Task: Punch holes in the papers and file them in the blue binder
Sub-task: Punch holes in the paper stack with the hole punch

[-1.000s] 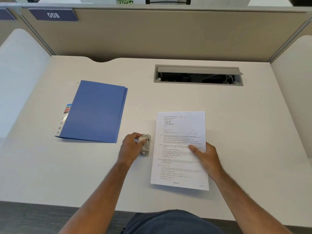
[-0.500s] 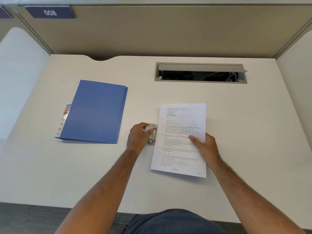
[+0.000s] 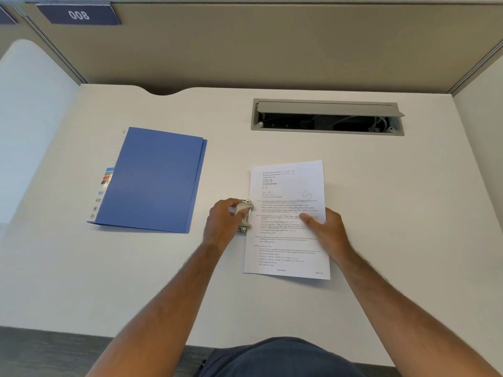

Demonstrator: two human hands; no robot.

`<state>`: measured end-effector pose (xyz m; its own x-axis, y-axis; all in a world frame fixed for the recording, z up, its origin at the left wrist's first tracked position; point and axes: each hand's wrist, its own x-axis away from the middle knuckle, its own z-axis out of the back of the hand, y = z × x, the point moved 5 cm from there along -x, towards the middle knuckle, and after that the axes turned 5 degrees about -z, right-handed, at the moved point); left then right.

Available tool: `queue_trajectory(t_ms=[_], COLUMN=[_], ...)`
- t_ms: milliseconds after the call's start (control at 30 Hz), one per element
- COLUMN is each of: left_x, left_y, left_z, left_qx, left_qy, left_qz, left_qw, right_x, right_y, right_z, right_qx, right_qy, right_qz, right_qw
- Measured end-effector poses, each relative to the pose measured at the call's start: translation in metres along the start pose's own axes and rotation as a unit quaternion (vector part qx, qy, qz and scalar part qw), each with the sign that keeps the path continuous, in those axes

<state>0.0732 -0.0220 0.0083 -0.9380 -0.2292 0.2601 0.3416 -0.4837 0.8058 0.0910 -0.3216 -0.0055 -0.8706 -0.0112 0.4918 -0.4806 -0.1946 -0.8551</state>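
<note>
A pale off-white desk top (image 3: 381,213) with a curved notch in its far edge carries a grey rectangular cable hatch (image 3: 328,117) at far right, its flap raised over dark wiring. Beige fabric partition panels (image 3: 272,50) stand along the far side, bearing a navy label plate (image 3: 78,14) printed 008 at far left

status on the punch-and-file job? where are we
Done: nothing filed; the blue binder lies closed on the desk, apart from the work. In hand: the left hand grips the hole punch at the left edge of the papers, while the right hand holds them flat. Whether holes are cut yet cannot be seen. Left: finish punching, open the binder, file.
</note>
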Motion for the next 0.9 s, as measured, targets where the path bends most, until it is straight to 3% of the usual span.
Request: queue_trajectory(t_ms=[300,900], left_x=[-0.001,-0.002], left_y=[-0.002,-0.01], left_z=[0.0,-0.002], left_qx=[0.007,0.006], left_qy=[0.001,0.006], left_qz=[0.002,0.002], left_qw=[1.0,1.0], right_x=[-0.004,-0.001], right_y=[-0.013,0.004], right_z=[0.005,-0.016], right_qx=[0.039,-0.001], right_qy=[-0.005,0.013], right_qz=[0.028,-0.005], right_qw=[0.999,1.0])
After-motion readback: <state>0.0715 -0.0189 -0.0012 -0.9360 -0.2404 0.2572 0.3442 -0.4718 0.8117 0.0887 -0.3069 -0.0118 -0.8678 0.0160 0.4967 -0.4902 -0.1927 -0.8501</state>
